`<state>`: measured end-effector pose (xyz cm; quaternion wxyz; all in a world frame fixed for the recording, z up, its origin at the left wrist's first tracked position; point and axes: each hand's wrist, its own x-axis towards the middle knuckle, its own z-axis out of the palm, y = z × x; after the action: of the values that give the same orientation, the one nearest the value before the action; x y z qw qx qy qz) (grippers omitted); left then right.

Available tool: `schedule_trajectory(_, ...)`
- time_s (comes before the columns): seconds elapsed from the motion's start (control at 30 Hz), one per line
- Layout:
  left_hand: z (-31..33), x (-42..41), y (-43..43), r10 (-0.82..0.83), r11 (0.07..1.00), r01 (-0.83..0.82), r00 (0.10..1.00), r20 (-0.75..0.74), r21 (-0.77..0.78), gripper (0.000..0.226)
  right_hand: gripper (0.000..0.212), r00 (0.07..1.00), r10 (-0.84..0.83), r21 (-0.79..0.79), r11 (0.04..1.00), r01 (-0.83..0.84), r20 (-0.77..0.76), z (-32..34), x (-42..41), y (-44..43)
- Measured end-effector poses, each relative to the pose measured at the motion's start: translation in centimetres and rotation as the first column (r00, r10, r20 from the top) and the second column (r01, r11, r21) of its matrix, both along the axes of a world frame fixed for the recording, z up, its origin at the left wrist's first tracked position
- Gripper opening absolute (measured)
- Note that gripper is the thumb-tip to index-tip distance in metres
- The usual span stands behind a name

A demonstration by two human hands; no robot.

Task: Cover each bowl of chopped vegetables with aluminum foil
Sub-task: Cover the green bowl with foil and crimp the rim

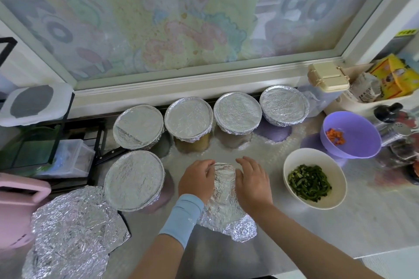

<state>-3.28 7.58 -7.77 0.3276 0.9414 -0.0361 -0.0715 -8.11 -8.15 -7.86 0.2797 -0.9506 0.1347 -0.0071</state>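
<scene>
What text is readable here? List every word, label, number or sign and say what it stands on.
None can be quoted.
Yellow-green sticker on the right-hand frame: dark marks, too blurred to read.
Yellow printed packet in the white tub: print too small.
Crumpled grey-white bag beside it: dark print, unreadable.

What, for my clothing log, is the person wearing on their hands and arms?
The left hand and right hand are gloveless, with no visible rings or watch. A light blue fabric wristband wraps the left wrist, and the forearm behind it is uncovered. The right arm shows no sleeve.
</scene>
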Motion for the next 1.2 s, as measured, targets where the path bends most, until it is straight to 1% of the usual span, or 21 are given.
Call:
schedule_trajectory(0.03,0.2,0.2,0.0,-0.041,0.999,0.040,0.998,0.042,0.036,0.030,0.035,0.999,-0.040,0.008,0.999,0.040,0.007,0.1,-0.7,0.5)
schedule_trajectory(0.07,0.3,0.6,-0.1,-0.100,0.995,0.097,0.993,0.064,0.035,0.031,0.037,0.998,-0.062,0.033,0.997,0.063,-0.012,0.2,-1.2,1.1)
schedule_trajectory(0.13,0.4,1.1,-0.5,-0.240,0.971,0.240,0.971,0.019,-0.020,0.032,0.039,0.992,-0.076,0.132,0.987,0.089,-0.099,-0.2,-1.6,2.0)
schedule_trajectory(0.2,0.1,1.3,-0.8,-0.298,0.955,0.298,0.954,-0.035,-0.010,0.030,0.036,0.979,-0.105,0.223,0.964,0.143,-0.175,-0.4,-1.4,2.2)
schedule_trajectory(0.27,-0.1,1.3,-0.7,-0.254,0.967,0.254,0.966,-0.045,0.004,0.028,0.030,0.975,-0.130,0.244,0.954,0.173,-0.183,-0.5,-1.1,2.0)
schedule_trajectory(0.33,0.0,1.3,-0.7,-0.214,0.977,0.215,0.974,-0.073,0.003,0.027,0.027,0.976,-0.125,0.228,0.959,0.165,-0.181,-0.6,-1.0,1.8)
schedule_trajectory(0.53,0.2,2.5,-0.3,-0.186,0.982,0.186,0.939,-0.289,-0.028,0.035,0.027,0.980,-0.070,0.184,0.977,0.105,-0.188,-0.6,-0.6,1.4)
schedule_trajectory(0.6,0.2,2.4,0.3,-0.142,0.989,0.115,0.923,-0.357,-0.096,0.041,0.027,0.983,-0.029,0.183,0.981,0.063,-0.183,-0.6,-0.5,1.1)
schedule_trajectory(0.67,0.4,2.1,0.8,-0.066,0.984,-0.011,0.906,-0.418,-0.178,0.045,0.027,0.985,0.015,0.189,0.982,0.019,-0.173,-0.6,-0.3,0.9)
schedule_trajectory(0.7,0.2,1.9,1.0,-0.041,0.974,-0.059,0.905,-0.423,-0.219,0.042,0.027,0.985,0.028,0.190,0.982,0.005,-0.172,-0.6,-0.2,0.8)
schedule_trajectory(0.77,-0.4,1.1,1.3,0.001,0.941,-0.131,0.923,-0.385,-0.311,0.035,0.028,0.984,0.034,0.186,0.982,-0.001,-0.175,-0.6,-0.1,0.5)
schedule_trajectory(0.87,-1.0,-0.2,1.4,0.064,0.886,-0.239,0.912,-0.406,-0.397,0.036,0.028,0.985,0.057,0.178,0.984,-0.027,-0.162,-0.6,-0.1,0.5)
schedule_trajectory(0.97,-0.9,-0.5,1.5,0.124,0.835,-0.363,0.856,-0.502,-0.414,0.039,0.028,0.986,0.081,0.169,0.984,-0.056,-0.143,-0.5,-0.1,0.6)
schedule_trajectory(1.03,-1.0,-0.2,1.5,0.127,0.831,-0.399,0.815,-0.565,-0.388,0.043,0.028,0.986,0.077,0.164,0.985,-0.052,-0.149,-0.5,0.0,0.6)
schedule_trajectory(1.13,-1.5,0.4,1.8,0.107,0.864,-0.384,0.772,-0.627,-0.325,0.050,0.029,0.983,0.096,0.184,0.981,-0.066,-0.158,-0.6,0.1,0.3)
schedule_trajectory(1.17,-1.3,0.6,1.9,0.100,0.882,-0.359,0.776,-0.623,-0.305,0.048,0.029,0.983,0.107,0.204,0.976,-0.075,-0.152,-0.7,0.2,0.3)
schedule_trajectory(1.2,-1.1,0.8,1.9,0.088,0.905,-0.310,0.806,-0.585,-0.292,0.043,0.030,0.983,0.115,0.222,0.972,-0.082,-0.141,-0.8,0.1,0.2)
